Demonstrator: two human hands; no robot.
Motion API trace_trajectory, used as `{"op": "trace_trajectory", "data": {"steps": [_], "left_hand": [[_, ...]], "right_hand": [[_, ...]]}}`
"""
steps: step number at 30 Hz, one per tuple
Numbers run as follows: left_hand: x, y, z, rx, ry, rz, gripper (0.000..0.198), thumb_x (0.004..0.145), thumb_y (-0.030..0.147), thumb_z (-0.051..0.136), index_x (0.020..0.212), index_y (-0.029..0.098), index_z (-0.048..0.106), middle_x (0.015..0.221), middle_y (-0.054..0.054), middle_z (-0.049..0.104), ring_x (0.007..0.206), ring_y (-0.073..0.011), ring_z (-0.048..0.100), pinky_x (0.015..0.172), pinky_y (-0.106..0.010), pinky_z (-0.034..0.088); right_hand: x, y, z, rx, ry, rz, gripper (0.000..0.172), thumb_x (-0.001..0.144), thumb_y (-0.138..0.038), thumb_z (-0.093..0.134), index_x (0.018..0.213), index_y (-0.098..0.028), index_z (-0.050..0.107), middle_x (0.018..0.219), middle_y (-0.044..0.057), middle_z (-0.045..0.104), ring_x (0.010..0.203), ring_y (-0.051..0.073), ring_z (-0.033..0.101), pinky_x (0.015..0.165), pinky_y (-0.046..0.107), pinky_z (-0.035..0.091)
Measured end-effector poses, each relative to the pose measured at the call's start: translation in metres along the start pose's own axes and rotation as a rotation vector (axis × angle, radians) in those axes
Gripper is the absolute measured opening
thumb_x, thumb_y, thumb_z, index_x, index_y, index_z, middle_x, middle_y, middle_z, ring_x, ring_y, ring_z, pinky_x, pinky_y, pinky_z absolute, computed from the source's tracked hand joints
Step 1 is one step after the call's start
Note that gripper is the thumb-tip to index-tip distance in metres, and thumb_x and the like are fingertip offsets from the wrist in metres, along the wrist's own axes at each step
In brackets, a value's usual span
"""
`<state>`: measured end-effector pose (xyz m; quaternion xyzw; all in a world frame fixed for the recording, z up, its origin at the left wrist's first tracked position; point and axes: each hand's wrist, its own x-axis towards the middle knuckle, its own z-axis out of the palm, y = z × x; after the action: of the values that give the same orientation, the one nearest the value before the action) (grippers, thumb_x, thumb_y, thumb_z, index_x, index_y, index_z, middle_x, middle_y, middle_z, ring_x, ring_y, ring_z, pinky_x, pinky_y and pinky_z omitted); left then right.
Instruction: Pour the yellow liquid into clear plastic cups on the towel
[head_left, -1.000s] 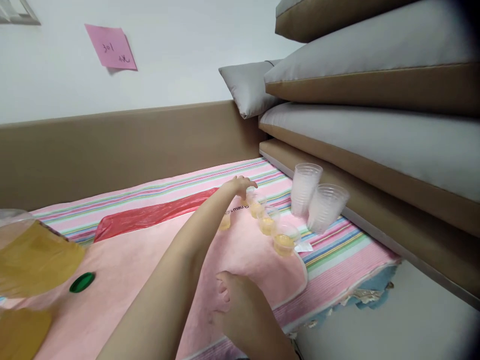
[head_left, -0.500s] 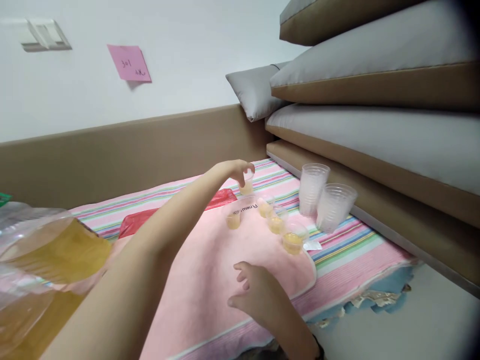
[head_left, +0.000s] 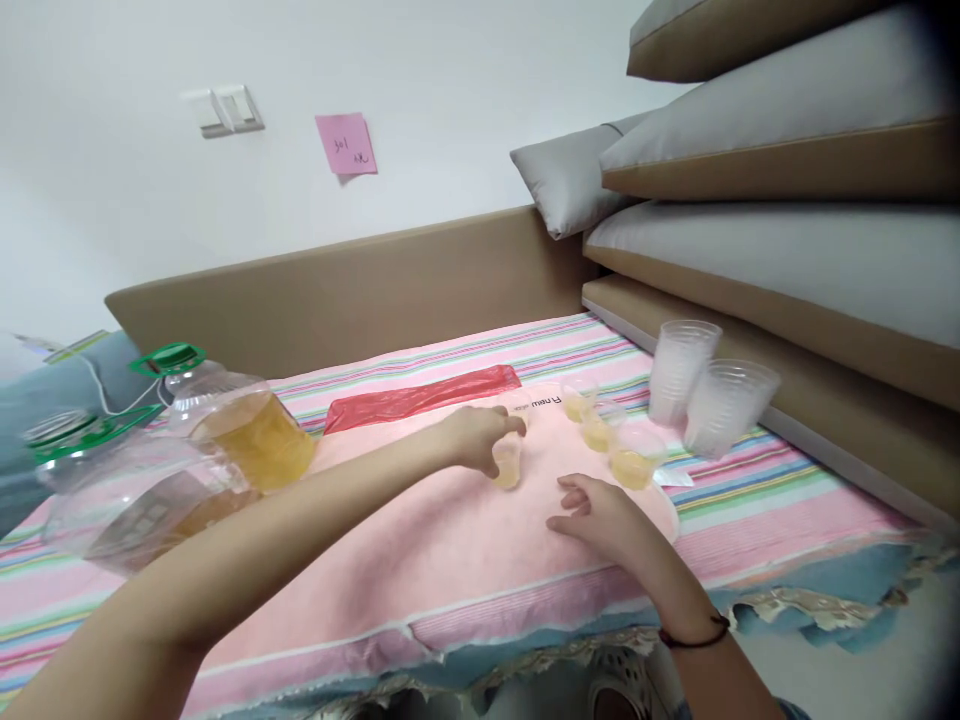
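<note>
pinching a round clear plastic cup (head_left: 508,470), left fingers (head_left: 504,428) curl; right fingers (head_left: 577,484) hang half-open, empty, above soft pink cloth (head_left: 450,540).

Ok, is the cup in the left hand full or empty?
Neither, it's partly filled: the cup in the left hand shows yellowish liquid only in its lower part.

The left hand (head_left: 480,438) grips a cup (head_left: 508,470) of yellow liquid over the pink mat (head_left: 450,545); the right hand (head_left: 600,510), loosely curled, hangs near the mat's right end. Three filled cups (head_left: 631,468) line that end, two cup stacks (head_left: 682,375) stand beyond it, and a red bag (head_left: 424,396) borders the mat's far edge.
</note>
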<state>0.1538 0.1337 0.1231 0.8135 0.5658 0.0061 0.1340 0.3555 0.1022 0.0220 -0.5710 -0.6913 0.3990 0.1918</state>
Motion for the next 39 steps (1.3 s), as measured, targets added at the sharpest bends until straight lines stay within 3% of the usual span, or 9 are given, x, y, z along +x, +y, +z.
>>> {"op": "trace_trajectory", "data": {"steps": [7, 13, 16, 18, 20, 25, 30, 34, 39], "left_hand": [[-0.025, -0.008, 0.044, -0.004, 0.016, -0.043, 0.058, 0.046, 0.009, 0.078, 0.099, 0.031, 0.068, 0.098, -0.004, 0.066, 0.085, -0.0306, 0.068, 0.087, -0.043, 0.049], [-0.024, -0.009, 0.041, -0.109, 0.018, 0.004, 0.075, 0.041, 0.016, 0.084, 0.112, 0.032, 0.067, 0.126, -0.008, 0.062, 0.105, -0.0372, 0.064, 0.092, -0.046, 0.048], [-0.009, -0.022, 0.029, -0.39, 0.177, -0.065, 0.064, 0.043, 0.03, 0.087, 0.104, 0.03, 0.07, 0.125, -0.006, 0.064, 0.11, -0.0339, 0.061, 0.093, -0.04, 0.048], [0.008, -0.038, 0.024, -0.52, 0.309, -0.195, 0.044, 0.052, 0.038, 0.084, 0.091, 0.025, 0.07, 0.108, -0.006, 0.069, 0.103, -0.0315, 0.063, 0.09, -0.039, 0.049], [0.027, -0.057, 0.026, -0.568, 0.352, -0.256, 0.031, 0.057, 0.039, 0.082, 0.079, 0.023, 0.067, 0.097, -0.006, 0.069, 0.095, -0.0295, 0.064, 0.087, -0.039, 0.05], [0.066, -0.096, 0.058, -0.745, 0.368, -0.302, 0.04, 0.049, 0.027, 0.086, 0.081, 0.019, 0.065, 0.094, -0.008, 0.069, 0.088, -0.0265, 0.066, 0.081, -0.039, 0.053], [0.092, -0.107, 0.088, -0.917, 0.349, -0.179, 0.066, 0.043, 0.025, 0.09, 0.103, 0.016, 0.063, 0.104, -0.009, 0.069, 0.094, -0.0225, 0.065, 0.089, -0.038, 0.05], [0.106, -0.113, 0.1, -1.008, 0.301, -0.114, 0.073, 0.039, 0.026, 0.092, 0.104, 0.016, 0.062, 0.104, -0.007, 0.07, 0.091, -0.0201, 0.065, 0.088, -0.036, 0.049], [0.122, -0.119, 0.103, -1.079, 0.257, -0.087, 0.062, 0.042, 0.028, 0.092, 0.096, 0.015, 0.065, 0.091, -0.004, 0.069, 0.078, -0.0163, 0.064, 0.075, -0.032, 0.052]], "right_hand": [[0.0, 0.001, 0.003, -0.029, -0.008, -0.015, 0.055, 0.068, -0.028, 0.075, 0.121, -0.014, 0.063, 0.101, 0.009, 0.072, 0.092, 0.023, 0.068, 0.079, 0.031, 0.051], [0.004, 0.005, 0.005, 0.002, -0.025, -0.036, 0.062, 0.07, -0.03, 0.073, 0.126, -0.009, 0.059, 0.105, 0.012, 0.07, 0.09, 0.023, 0.068, 0.08, 0.033, 0.051], [0.005, 0.005, 0.004, 0.019, -0.031, -0.013, 0.062, 0.069, -0.03, 0.073, 0.127, -0.009, 0.059, 0.106, 0.012, 0.069, 0.09, 0.023, 0.067, 0.081, 0.033, 0.05], [0.005, 0.003, 0.003, 0.022, -0.024, 0.001, 0.062, 0.07, -0.03, 0.073, 0.127, -0.009, 0.059, 0.106, 0.012, 0.069, 0.09, 0.023, 0.067, 0.082, 0.033, 0.05], [0.005, 0.002, 0.001, 0.025, -0.016, 0.016, 0.062, 0.069, -0.029, 0.073, 0.127, -0.01, 0.059, 0.107, 0.011, 0.069, 0.091, 0.023, 0.066, 0.082, 0.034, 0.05], [0.005, -0.003, 0.001, 0.038, -0.043, 0.063, 0.066, 0.069, -0.028, 0.072, 0.131, -0.01, 0.057, 0.11, 0.011, 0.067, 0.092, 0.023, 0.066, 0.081, 0.033, 0.05], [0.006, -0.007, 0.003, 0.04, -0.049, 0.092, 0.067, 0.068, -0.028, 0.072, 0.131, -0.011, 0.058, 0.111, 0.011, 0.067, 0.093, 0.023, 0.065, 0.082, 0.032, 0.049], [0.008, -0.01, 0.005, 0.036, -0.045, 0.113, 0.066, 0.067, -0.026, 0.071, 0.131, -0.014, 0.059, 0.111, 0.009, 0.068, 0.096, 0.024, 0.065, 0.083, 0.032, 0.049], [0.011, -0.01, 0.006, 0.023, -0.055, 0.135, 0.068, 0.066, -0.024, 0.071, 0.132, -0.012, 0.059, 0.111, 0.01, 0.07, 0.099, 0.026, 0.065, 0.085, 0.035, 0.049]]}}
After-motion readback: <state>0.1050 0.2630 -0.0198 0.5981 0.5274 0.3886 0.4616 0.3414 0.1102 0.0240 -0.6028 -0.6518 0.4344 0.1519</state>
